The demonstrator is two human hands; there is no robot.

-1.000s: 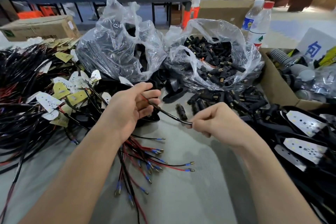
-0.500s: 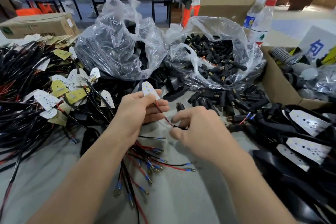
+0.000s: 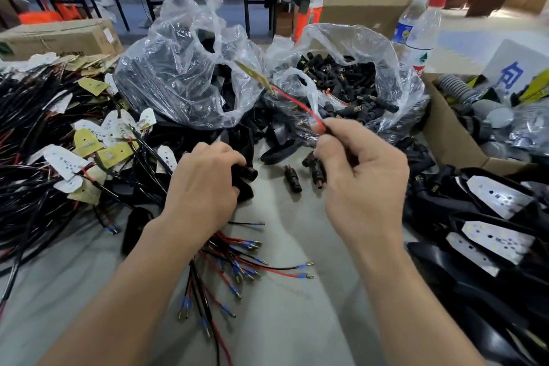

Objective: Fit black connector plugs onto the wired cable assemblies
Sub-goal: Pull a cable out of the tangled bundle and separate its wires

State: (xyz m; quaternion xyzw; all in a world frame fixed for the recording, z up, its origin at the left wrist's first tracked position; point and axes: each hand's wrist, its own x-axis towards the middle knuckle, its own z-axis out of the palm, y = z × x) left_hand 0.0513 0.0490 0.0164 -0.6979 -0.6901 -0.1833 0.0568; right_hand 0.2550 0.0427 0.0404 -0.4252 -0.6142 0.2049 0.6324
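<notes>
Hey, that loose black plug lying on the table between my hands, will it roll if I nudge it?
Probably. The black plug looks cylindrical and lies on its side on the smooth table, so a sideways nudge could roll it. Its ribbed body may give some grip. It looks small, likely light.

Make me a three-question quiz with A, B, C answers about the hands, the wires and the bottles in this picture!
1. Where do the two loose black plugs lie?
A. on the table between the hands
B. inside the cardboard box
C. on a bottle

2. What colour is the wire in the right hand?
A. green
B. red
C. white

3. What is the left hand doing?
A. lying flat and empty
B. pointing up
C. gripping a black part

Answers: 1 A, they rest on the grey table between both hands. 2 B, a red wire rises from its fingertips. 3 C, its fingers curl round the black part.
</notes>
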